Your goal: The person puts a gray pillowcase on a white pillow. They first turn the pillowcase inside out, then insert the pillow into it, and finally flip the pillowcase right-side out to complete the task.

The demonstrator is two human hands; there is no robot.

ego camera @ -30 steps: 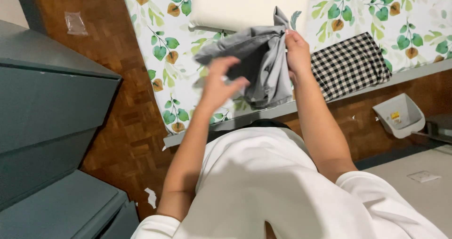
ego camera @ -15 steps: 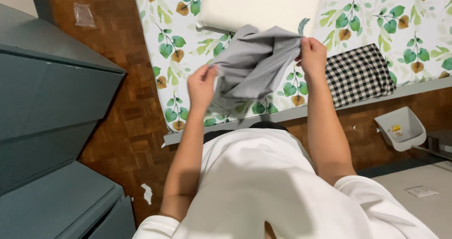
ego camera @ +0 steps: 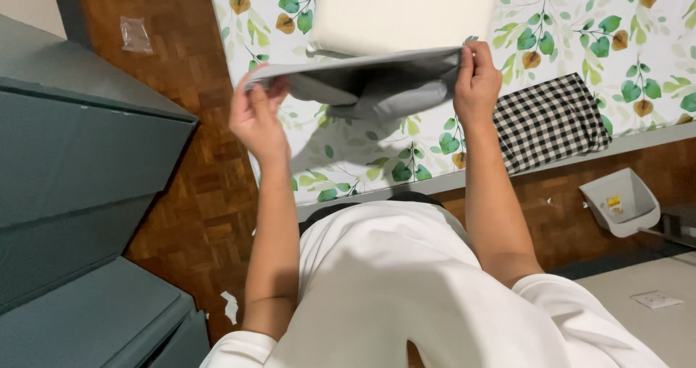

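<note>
Grey cloth (ego camera: 377, 85) stretched flat above leaf-print bed sheet (ego camera: 565, 20), left hand (ego camera: 257, 114) fingers pinching one edge, right hand (ego camera: 475, 81) fingers gripping other, cream pillow (ego camera: 399, 13) behind, checked cloth (ego camera: 551, 121) beside

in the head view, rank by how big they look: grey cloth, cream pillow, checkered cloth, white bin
1. cream pillow, though cut off by the top edge
2. grey cloth, held stretched and seen nearly edge-on, so its rank is unsure
3. checkered cloth
4. white bin
</note>
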